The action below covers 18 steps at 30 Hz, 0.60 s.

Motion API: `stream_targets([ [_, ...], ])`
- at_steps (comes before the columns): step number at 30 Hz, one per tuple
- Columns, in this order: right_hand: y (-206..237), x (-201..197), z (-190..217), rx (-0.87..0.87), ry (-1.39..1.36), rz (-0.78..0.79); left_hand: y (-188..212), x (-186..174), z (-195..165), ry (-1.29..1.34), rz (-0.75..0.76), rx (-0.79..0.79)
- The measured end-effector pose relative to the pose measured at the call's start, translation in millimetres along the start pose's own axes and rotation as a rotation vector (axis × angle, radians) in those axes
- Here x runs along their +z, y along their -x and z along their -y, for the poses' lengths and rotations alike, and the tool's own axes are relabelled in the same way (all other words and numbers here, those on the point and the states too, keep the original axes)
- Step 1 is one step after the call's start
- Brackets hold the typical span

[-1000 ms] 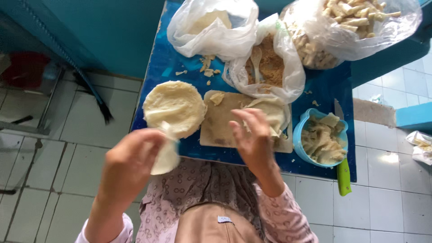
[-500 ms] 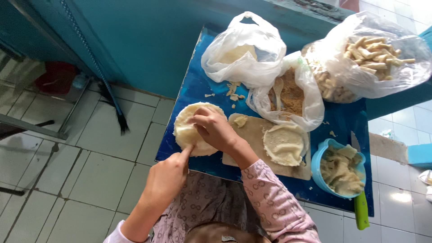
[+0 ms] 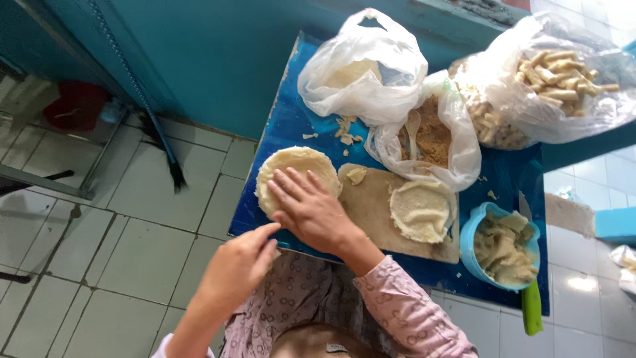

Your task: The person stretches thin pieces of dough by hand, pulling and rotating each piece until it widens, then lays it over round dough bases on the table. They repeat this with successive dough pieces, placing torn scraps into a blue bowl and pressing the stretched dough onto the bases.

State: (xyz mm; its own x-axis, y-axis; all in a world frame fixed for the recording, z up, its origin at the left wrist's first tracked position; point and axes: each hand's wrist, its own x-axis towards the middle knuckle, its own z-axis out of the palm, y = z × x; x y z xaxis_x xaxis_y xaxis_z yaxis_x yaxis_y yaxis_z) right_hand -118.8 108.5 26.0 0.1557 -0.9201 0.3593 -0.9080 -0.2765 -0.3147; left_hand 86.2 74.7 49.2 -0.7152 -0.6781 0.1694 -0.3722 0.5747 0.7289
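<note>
Three plastic bags [image 3: 371,73] hold dough and fillings; blue bowl [image 3: 472,232] holds strips.

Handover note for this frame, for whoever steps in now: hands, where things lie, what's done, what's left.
Right hand: flat, fingers spread, pressing on the dough stack at the blue table's near left edge.
Left hand: empty, fingertips at the stack's near rim.
Board beside the stack carries one flattened round and a small dough scrap.
Blue bowl of dough pieces sits right of the board; crumb bag behind it.
Done: several rounds stacked, one shaped on the board.
Left: the bowl's pieces remain unshaped.
</note>
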Motion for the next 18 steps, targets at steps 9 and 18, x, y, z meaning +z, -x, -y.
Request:
stream_targets([
  [9, 36, -6, -20, 0.305, -1.523, 0.228, -38, -42, -33, 0.49, 0.019, -0.158],
  [18, 60, -23, -52, 0.412, -1.512, 0.03, -53, -32, -17, 0.52, 0.123, -0.255],
])
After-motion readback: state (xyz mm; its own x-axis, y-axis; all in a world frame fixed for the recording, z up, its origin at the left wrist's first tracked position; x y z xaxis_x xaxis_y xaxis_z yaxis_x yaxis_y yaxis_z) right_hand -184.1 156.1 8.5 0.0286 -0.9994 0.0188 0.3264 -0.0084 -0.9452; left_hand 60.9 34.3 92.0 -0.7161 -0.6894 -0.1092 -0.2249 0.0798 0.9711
